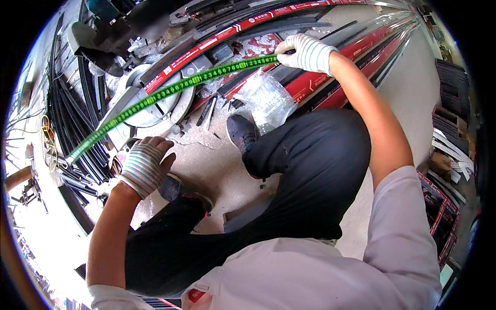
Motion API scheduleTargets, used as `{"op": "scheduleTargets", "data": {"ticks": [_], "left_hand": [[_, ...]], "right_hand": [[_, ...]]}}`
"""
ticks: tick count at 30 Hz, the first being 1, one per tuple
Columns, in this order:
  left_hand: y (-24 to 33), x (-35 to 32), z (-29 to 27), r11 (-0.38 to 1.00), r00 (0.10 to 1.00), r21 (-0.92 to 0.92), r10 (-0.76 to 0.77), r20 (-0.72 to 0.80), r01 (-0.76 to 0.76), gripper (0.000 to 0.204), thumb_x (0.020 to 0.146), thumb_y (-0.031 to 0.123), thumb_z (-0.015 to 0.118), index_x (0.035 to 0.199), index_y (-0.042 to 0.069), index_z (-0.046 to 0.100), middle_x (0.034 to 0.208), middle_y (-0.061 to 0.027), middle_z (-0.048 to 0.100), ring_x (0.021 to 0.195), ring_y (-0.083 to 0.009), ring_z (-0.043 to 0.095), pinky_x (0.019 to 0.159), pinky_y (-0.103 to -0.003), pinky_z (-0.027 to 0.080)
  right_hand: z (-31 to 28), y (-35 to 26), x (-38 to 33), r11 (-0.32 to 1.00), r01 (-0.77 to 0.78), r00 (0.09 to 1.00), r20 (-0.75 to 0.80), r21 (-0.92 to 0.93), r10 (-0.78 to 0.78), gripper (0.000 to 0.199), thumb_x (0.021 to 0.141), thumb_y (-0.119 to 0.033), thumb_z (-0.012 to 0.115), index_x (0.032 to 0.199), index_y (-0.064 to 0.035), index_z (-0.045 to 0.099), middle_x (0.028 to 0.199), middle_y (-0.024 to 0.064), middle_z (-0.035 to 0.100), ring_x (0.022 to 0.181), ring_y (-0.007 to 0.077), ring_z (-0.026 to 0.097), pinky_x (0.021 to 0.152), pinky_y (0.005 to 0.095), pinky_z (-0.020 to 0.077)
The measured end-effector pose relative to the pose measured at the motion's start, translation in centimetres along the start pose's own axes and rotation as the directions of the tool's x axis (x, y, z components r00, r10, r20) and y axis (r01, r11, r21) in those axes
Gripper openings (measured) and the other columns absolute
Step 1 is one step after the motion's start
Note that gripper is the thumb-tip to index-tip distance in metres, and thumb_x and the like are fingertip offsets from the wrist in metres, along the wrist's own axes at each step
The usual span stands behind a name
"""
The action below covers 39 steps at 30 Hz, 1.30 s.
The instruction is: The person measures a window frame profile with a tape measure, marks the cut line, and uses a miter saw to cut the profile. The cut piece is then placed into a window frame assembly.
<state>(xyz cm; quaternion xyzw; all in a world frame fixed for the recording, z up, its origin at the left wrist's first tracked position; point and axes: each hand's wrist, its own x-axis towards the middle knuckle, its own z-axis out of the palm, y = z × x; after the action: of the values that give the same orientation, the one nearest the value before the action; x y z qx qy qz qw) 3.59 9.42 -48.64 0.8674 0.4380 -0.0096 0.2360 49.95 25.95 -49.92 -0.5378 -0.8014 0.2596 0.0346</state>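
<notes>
My right hand (309, 52), in a white glove with green stripes, pinches the end of a green tape measure blade (178, 86). From there the blade runs out to the lower left, over a round pale grey machine base (182, 103), and its far end looks free. Below that base hovers my left hand (143, 164), in a matching glove with bare fingertips. Its fingers are loosely bent and apart, holding nothing, and it does not touch the tape. Whatever housing the tape may have does not show.
Long red-wrapped profiles (305, 88) lie beyond my knee, with crumpled clear plastic (266, 98) against them. Black strips (67, 116) are bundled at the left. Slim tools (211, 112) rest on the floor near my shoe (242, 133). Dark stacked pieces (452, 93) stand at the right.
</notes>
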Motion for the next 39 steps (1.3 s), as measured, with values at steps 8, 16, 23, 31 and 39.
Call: {"op": "scheduleTargets", "data": {"ticks": [8, 16, 23, 31, 39], "left_hand": [[0.5, 4.7, 4.5, 0.992, 0.988, -0.080, -0.082, 0.133, 0.093, 0.032, 0.096, 0.025, 0.066, 0.120, 0.005, 0.068, 0.113, -0.0201, 0.067, 0.109, -0.0415, 0.064, 0.096, -0.048, 0.051], [1.3, 14.5, 17.9, 0.680, 0.864, -0.571, -0.490, 0.116, 0.461, 0.043, 0.096, 0.033, 0.067, 0.122, -0.001, 0.068, 0.112, -0.0230, 0.074, 0.103, -0.0316, 0.072, 0.092, -0.038, 0.055], [0.9, 14.3, 22.1, 0.611, 0.882, -0.663, -0.438, 0.173, 0.433, 0.040, 0.097, 0.032, 0.066, 0.116, -0.003, 0.070, 0.103, -0.0182, 0.076, 0.092, -0.0256, 0.072, 0.086, -0.036, 0.056], [1.7, 12.4, 21.5, 0.433, 0.817, -0.748, -0.520, 0.250, 0.504, 0.039, 0.097, 0.032, 0.069, 0.118, -0.001, 0.070, 0.103, -0.0196, 0.076, 0.094, -0.0279, 0.073, 0.088, -0.038, 0.056], [3.0, 11.0, 21.3, 0.368, 0.808, -0.773, -0.507, 0.300, 0.518, 0.037, 0.099, 0.028, 0.067, 0.120, -0.002, 0.068, 0.107, -0.0186, 0.076, 0.097, -0.0266, 0.073, 0.088, -0.036, 0.055]], "right_hand": [[8.7, 1.3, -4.9, 0.851, -0.209, 0.975, 0.041, 0.482, 0.216, 0.028, 0.093, -0.023, 0.075, 0.115, -0.0058, 0.077, 0.094, 0.0062, 0.076, 0.089, 0.0121, 0.068, 0.082, 0.0304, 0.0539], [14.3, 2.3, -7.9, 0.662, -0.294, 0.943, 0.095, 0.689, 0.320, 0.025, 0.093, -0.016, 0.074, 0.113, -0.0008, 0.076, 0.099, 0.0060, 0.075, 0.093, 0.0120, 0.067, 0.086, 0.0300, 0.0540], [16.7, 1.8, -9.3, 0.179, -0.326, 0.819, 0.183, 0.928, 0.544, 0.030, 0.095, -0.020, 0.077, 0.119, -0.0020, 0.075, 0.100, -0.0015, 0.072, 0.091, 0.0092, 0.063, 0.082, 0.0281, 0.0533], [22.3, 0.2, -8.2, -0.628, -0.217, 0.622, 0.602, 0.747, 0.501, 0.046, 0.094, -0.044, 0.074, 0.124, -0.0105, 0.067, 0.109, 0.0081, 0.071, 0.097, 0.0239, 0.066, 0.088, 0.0408, 0.0538], [25.6, -1.0, -6.3, -0.799, -0.198, 0.587, 0.721, 0.568, 0.368, 0.025, 0.100, -0.038, 0.064, 0.117, -0.0196, 0.063, 0.106, 0.0117, 0.069, 0.096, 0.0325, 0.068, 0.081, 0.0599, 0.0600]]}}
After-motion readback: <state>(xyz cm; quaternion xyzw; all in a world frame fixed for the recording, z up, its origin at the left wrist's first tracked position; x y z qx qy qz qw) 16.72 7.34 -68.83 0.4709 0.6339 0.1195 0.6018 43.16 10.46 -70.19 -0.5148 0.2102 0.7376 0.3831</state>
